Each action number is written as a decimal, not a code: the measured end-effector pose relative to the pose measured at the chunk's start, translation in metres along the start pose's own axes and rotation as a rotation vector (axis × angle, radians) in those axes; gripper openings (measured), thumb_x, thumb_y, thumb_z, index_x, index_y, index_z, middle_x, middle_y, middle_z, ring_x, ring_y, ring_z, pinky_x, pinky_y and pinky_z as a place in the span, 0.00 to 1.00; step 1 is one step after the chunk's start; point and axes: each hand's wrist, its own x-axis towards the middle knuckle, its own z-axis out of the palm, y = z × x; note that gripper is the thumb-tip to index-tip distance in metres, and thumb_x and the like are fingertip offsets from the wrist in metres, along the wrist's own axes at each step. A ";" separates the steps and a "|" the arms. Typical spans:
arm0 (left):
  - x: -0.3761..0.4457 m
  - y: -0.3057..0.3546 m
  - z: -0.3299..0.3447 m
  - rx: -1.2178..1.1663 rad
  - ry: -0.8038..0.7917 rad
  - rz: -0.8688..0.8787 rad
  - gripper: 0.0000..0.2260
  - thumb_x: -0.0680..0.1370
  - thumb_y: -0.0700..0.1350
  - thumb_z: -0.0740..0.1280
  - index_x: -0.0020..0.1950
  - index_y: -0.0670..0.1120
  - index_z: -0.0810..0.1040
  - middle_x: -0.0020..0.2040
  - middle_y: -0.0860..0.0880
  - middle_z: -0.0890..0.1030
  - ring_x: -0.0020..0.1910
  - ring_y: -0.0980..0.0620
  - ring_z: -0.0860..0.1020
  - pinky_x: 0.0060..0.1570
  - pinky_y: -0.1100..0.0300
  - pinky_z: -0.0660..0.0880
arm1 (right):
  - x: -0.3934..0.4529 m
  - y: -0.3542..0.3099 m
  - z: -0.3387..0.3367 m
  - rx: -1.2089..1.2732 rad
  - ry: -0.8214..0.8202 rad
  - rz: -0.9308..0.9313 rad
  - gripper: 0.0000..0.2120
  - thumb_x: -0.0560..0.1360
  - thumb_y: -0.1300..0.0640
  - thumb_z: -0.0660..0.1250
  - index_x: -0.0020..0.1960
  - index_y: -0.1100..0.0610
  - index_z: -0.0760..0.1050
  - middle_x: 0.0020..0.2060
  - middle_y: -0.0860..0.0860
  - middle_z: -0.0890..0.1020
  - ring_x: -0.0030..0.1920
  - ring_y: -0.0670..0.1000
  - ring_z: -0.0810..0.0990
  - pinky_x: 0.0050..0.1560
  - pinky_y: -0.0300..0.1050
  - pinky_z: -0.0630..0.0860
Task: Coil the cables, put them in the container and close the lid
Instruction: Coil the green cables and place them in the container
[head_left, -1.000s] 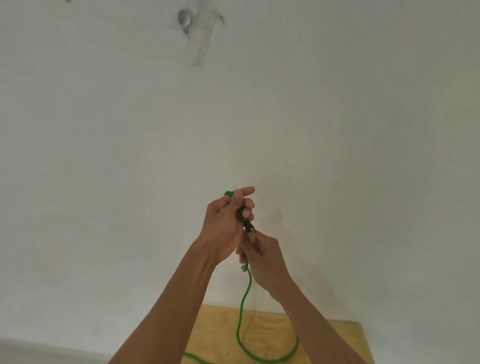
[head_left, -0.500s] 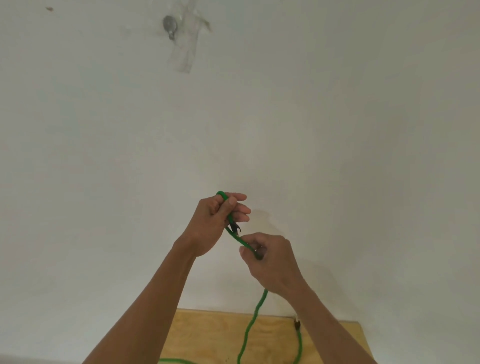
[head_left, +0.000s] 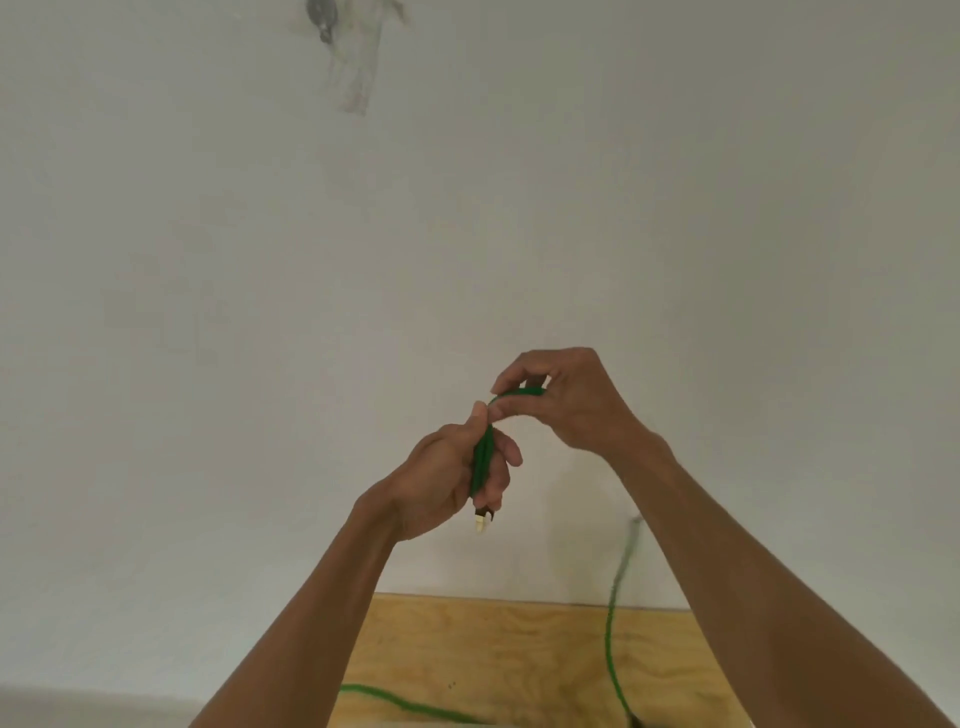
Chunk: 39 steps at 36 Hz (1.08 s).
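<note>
Head view. The left hand (head_left: 447, 478) grips two doubled strands of the green cable (head_left: 482, 457), fingers curled round them, with the plug (head_left: 482, 521) hanging just below the fist. The right hand (head_left: 566, 400), raised above it, pinches the cable's bend between thumb and fingers. Further cable hangs blurred beside the right forearm and trails across the plywood bench (head_left: 493, 649) below. A white wall (head_left: 727, 234) lies behind.

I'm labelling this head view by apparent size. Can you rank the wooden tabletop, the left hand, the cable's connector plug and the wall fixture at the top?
Largest to smallest:
1. wooden tabletop
2. left hand
3. wall fixture, blurred and farther away, so unsure
4. connector plug
</note>
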 end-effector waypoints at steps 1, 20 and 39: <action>-0.001 0.000 0.003 -0.050 -0.016 0.005 0.27 0.85 0.57 0.49 0.48 0.38 0.78 0.29 0.43 0.74 0.30 0.47 0.70 0.41 0.52 0.73 | 0.002 0.003 -0.001 0.053 0.015 0.008 0.07 0.65 0.60 0.80 0.40 0.58 0.84 0.35 0.48 0.85 0.35 0.50 0.82 0.38 0.42 0.77; 0.028 0.025 -0.023 -0.116 0.114 0.339 0.10 0.79 0.42 0.64 0.55 0.38 0.79 0.41 0.45 0.82 0.37 0.51 0.78 0.45 0.57 0.78 | -0.075 0.040 0.075 0.379 0.136 0.405 0.09 0.79 0.56 0.67 0.51 0.60 0.83 0.31 0.50 0.81 0.25 0.46 0.65 0.25 0.35 0.63; 0.012 -0.005 -0.016 0.261 0.033 0.026 0.27 0.84 0.58 0.51 0.49 0.38 0.78 0.37 0.40 0.80 0.36 0.45 0.76 0.41 0.53 0.74 | -0.027 0.001 0.009 -0.235 -0.037 0.072 0.09 0.69 0.52 0.76 0.46 0.42 0.80 0.40 0.38 0.84 0.38 0.45 0.82 0.46 0.52 0.80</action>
